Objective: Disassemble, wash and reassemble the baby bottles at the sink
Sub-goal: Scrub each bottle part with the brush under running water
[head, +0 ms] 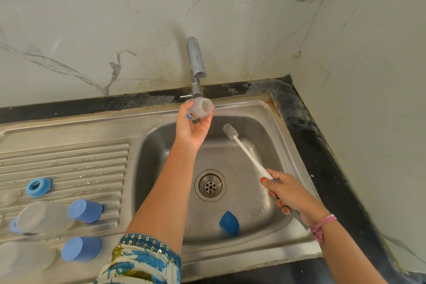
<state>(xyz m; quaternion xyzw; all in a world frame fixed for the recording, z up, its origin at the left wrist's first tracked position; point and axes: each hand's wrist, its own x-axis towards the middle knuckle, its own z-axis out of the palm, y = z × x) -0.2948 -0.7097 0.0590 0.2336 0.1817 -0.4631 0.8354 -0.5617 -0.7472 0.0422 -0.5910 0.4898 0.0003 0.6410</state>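
My left hand (193, 128) holds a translucent baby bottle body (200, 108) just under the chrome tap (196, 62), its open mouth turned to the right. My right hand (291, 193) grips the handle of a white bottle brush (244, 147) over the sink basin (258, 233); the grey bristle head points up toward the bottle but stays apart from it. A blue cap (229, 222) lies in the basin near the front. No water stream is visible.
On the ribbed drainboard (69, 159) at left lie a blue collar ring (38, 187), two capped bottles on their sides (46, 217) (27, 258) and clear parts. The drain (210, 185) is mid-basin. Marble walls close the back and right; a black counter edge (322, 145) runs beside the sink.
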